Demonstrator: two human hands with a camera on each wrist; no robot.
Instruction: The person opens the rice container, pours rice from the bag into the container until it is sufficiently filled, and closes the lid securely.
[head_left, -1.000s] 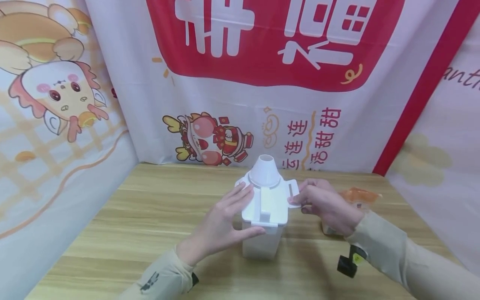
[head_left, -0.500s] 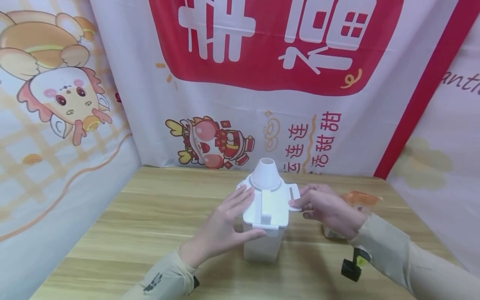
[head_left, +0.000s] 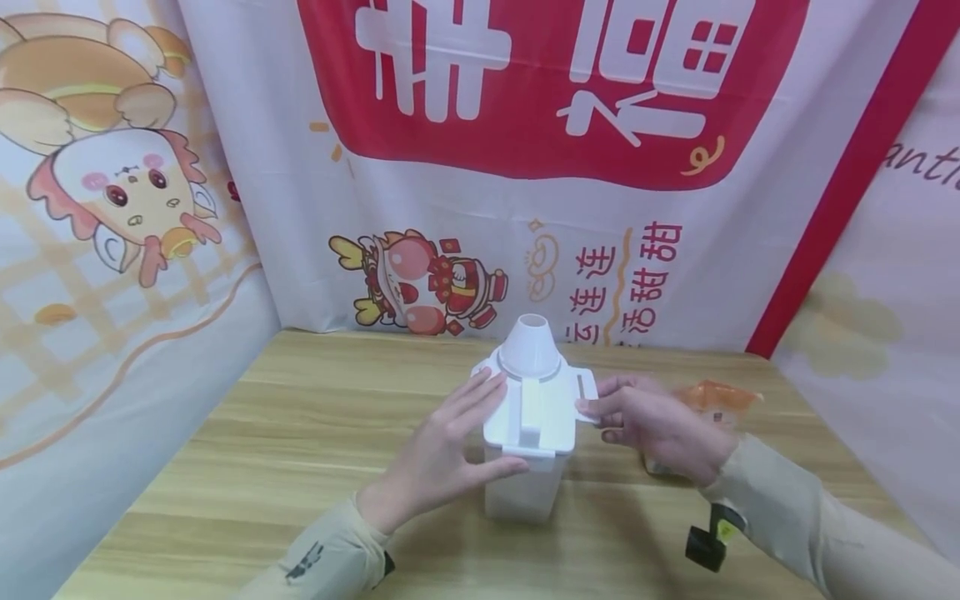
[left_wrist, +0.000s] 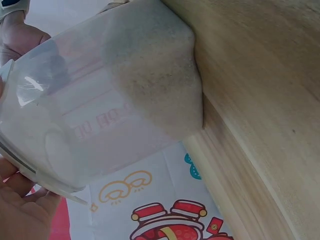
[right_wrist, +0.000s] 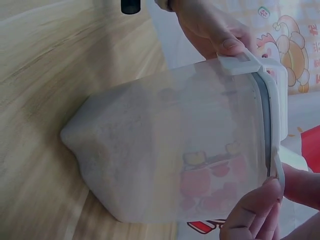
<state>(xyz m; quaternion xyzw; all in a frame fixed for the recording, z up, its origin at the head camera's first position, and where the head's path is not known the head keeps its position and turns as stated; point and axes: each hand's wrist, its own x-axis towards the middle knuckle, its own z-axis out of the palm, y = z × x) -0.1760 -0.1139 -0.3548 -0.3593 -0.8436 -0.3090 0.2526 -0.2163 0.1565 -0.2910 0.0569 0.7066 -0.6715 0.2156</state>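
Note:
A translucent food storage container (head_left: 522, 492) stands upright on the table, its lower part filled with something pale and grainy. On top sits a white lid (head_left: 551, 417) bearing a cone-shaped white cup (head_left: 530, 348). My left hand (head_left: 442, 446) lies over the lid's left side with fingers extended, its thumb against the front latch (right_wrist: 240, 64). My right hand (head_left: 660, 421) pinches the right side latch (head_left: 588, 385), which sticks outward. In the right wrist view, that hand's thumb and fingertips (right_wrist: 271, 190) meet on the latch edge.
Behind my right hand, partly hidden, stands a bag with an orange top (head_left: 718, 397). The wooden table (head_left: 322, 417) runs back to a printed cloth (head_left: 420, 192). More printed cloth hangs at both sides. A small black device (head_left: 707, 546) hangs at my right wrist.
My right wrist has shifted slightly to the right while the fingers stay on the side latch. The left hand and container hold their place; the head view has tipped a little.

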